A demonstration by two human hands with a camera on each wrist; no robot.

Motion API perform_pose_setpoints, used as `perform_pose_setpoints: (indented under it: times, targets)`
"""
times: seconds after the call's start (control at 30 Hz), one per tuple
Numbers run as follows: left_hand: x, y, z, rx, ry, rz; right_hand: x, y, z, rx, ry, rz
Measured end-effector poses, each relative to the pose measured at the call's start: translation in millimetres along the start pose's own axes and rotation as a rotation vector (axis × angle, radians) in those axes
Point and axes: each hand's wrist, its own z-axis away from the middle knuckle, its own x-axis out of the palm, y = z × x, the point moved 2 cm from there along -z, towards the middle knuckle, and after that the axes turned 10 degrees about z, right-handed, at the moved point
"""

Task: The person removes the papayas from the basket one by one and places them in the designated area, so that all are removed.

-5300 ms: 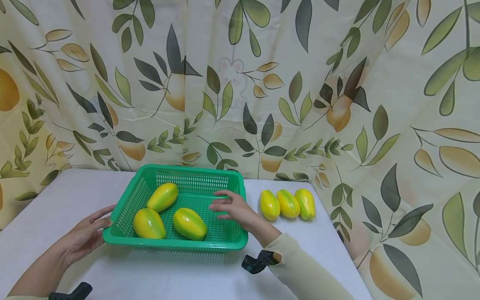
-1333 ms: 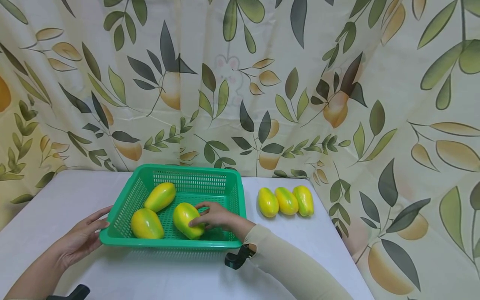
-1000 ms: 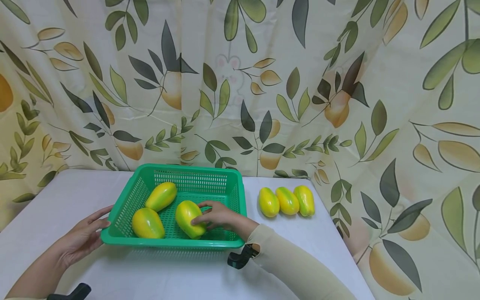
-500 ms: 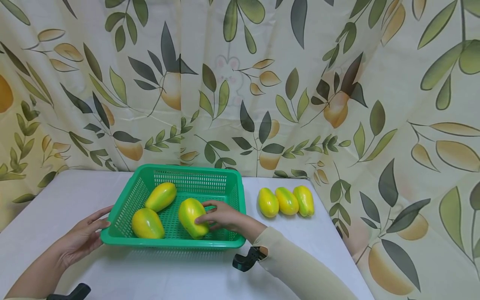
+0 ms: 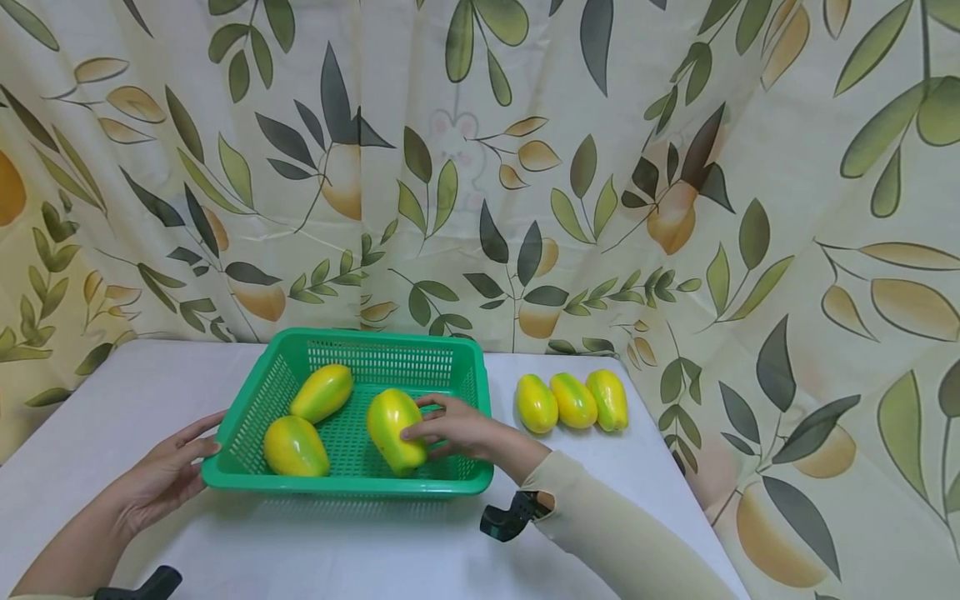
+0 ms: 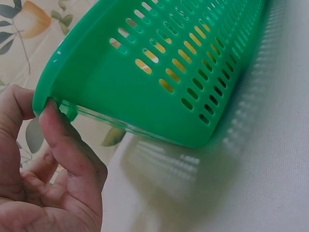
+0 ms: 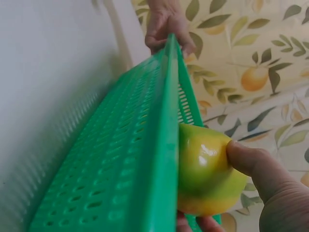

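Observation:
A green plastic basket [image 5: 352, 485] with slotted walls stands on the table. At its left end my left hand [image 5: 167, 477] pinches the rim between thumb and finger, as the left wrist view shows close up. My right hand [image 5: 456, 429] reaches inside over the right wall and grips a yellow-green papaya [image 5: 390, 429], thumb on the near face, the other fingers partly hidden behind it. That papaya is tilted, its narrower end toward me. Two more papayas lie in the left part of the basket, one at the back [image 5: 322, 393] and one in front [image 5: 296, 447].
Right of the basket, three papayas sit side by side on the white-covered table [image 5: 360, 550]: a left one [image 5: 537, 404], a middle one [image 5: 573, 402] and a right one [image 5: 608, 401]. A leaf-patterned curtain [image 5: 480, 275] hangs behind the table's back edge.
Earlier my right hand hovered loose over the basket; it then took hold of the front-right papaya. Over the last second hand and papaya have shifted right and slightly up. The left hand stays put.

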Motion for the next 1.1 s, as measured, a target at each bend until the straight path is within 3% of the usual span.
perform_pose_setpoints:
  times: [0.37, 0.73, 1.1]
  targets:
    - [1.1, 0.7, -0.9, 0.011, 0.000, -0.007, -11.1, -4.2, 13.7, -0.012, -0.029, -0.013]
    - [-1.6, 0.9, -0.7, 0.003, 0.003, -0.009, -29.8, -4.5, 29.8, 0.024, 0.016, -0.032]
    - [-3.3, -0.6, -1.0, 0.013, -0.018, -0.005, -36.7, -7.1, 46.7, 0.012, -0.008, -0.052]
